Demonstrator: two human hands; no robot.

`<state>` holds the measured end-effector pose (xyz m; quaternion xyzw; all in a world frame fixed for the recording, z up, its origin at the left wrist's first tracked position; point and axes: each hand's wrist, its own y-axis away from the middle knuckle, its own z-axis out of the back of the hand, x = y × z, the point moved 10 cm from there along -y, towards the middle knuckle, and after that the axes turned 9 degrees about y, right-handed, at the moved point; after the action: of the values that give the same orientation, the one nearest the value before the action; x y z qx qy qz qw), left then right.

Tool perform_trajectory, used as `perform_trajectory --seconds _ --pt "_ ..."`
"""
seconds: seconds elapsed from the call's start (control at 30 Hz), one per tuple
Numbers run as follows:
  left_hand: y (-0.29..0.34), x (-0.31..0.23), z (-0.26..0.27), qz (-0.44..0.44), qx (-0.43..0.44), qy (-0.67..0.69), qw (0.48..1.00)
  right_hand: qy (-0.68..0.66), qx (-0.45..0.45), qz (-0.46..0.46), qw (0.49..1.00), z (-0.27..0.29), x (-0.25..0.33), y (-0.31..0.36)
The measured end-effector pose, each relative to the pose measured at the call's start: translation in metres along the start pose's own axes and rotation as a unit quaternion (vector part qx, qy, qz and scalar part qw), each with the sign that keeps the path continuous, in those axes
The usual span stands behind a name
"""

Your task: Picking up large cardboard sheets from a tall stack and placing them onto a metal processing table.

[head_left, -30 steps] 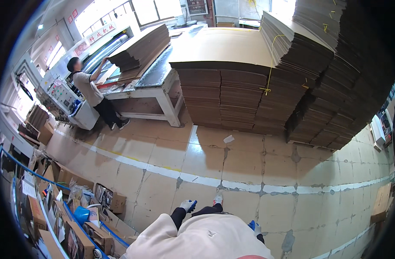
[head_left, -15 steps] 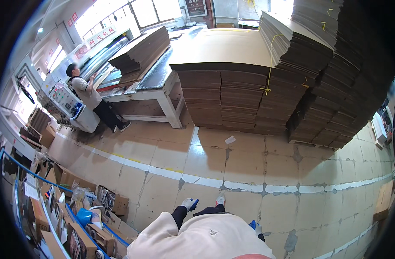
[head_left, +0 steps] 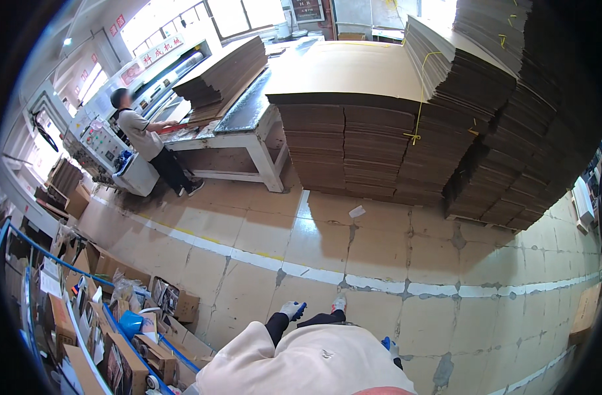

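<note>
My left hand [head_left: 292, 310], in a white work glove with blue-coated fingers, hangs beside my body with nothing visible in it. Its fingers look loosely bent and apart. On the other side, my right hand [head_left: 391, 345] wears the same kind of glove and hangs low, partly hidden by my light shirt [head_left: 307, 362]. The blue fingers that show hold nothing I can see. Both hands are over the tiled floor [head_left: 248, 289] and touch nothing. One of my shoes [head_left: 339, 303] shows between them.
Ahead stand tall stacks of brown cardboard sheets [head_left: 373, 141], tied with yellow strap [head_left: 419, 99]. A co-worker [head_left: 143, 135] stands at a white-framed table [head_left: 265, 155] by a machine [head_left: 93, 141]. Blue-railed carts [head_left: 182, 359] with boxes and scraps are at left. A carton [head_left: 585, 309] sits at right.
The view has shifted slightly, so the stacks and table sit a little further right. The co-worker has leaned and now reaches an arm toward the table. My hands hang much as before.
</note>
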<state>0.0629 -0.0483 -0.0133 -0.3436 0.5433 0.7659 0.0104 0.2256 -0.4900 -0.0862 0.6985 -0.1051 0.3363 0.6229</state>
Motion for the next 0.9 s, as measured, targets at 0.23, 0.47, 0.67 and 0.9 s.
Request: perform_trajectory --seconds 0.23,0.47,0.67,0.9 --pt "0.001 -0.004 -0.005 -0.006 0.004 -0.017 1.000 -0.001 0.017 0.027 0.999 -0.002 0.007 -0.002" --pt "0.005 -0.005 -0.005 -0.006 -0.001 -0.016 1.000 -0.055 -0.014 -0.006 0.998 0.003 0.000 -0.002" --pt "0.001 -0.007 -0.001 -0.010 -0.005 -0.037 0.999 -0.088 0.026 0.025 0.995 0.015 -0.044 -0.050" --pt "0.002 -0.002 0.003 -0.011 -0.020 -0.033 0.999 -0.027 0.021 -0.004 0.999 0.007 -0.018 -0.027"
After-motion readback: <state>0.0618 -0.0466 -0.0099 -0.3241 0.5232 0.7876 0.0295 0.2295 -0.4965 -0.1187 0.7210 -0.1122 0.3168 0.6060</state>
